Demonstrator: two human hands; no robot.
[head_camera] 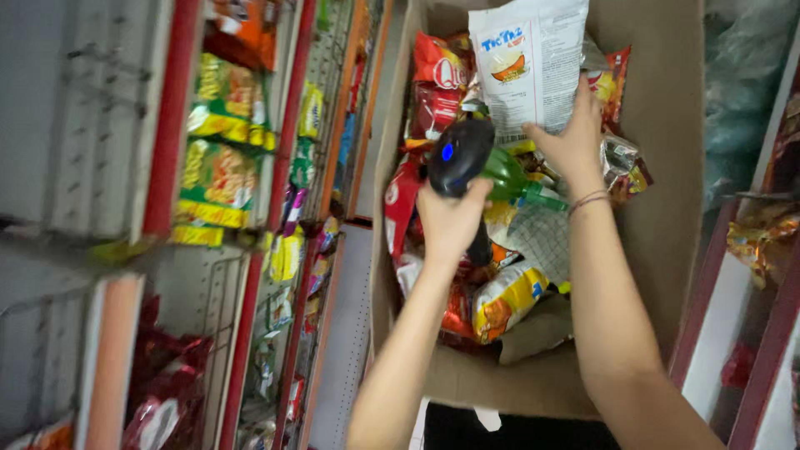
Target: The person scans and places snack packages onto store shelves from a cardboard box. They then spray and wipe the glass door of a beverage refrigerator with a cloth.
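White snack bag (527, 62) is up over the far end of the cardboard box (667, 217), pinched at its lower edge by the right hand (575, 142). Left hand (451, 218) is wrapped tight around a black handheld scanner (458, 158), just left of it. Packed shelves (233, 150) run along the left.

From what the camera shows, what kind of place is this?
Probably a small shop or its stock aisle. Wire shelves hold snack packets, a cardboard box is full of them, and the left hand aims a barcode scanner at a white packet in the right hand.
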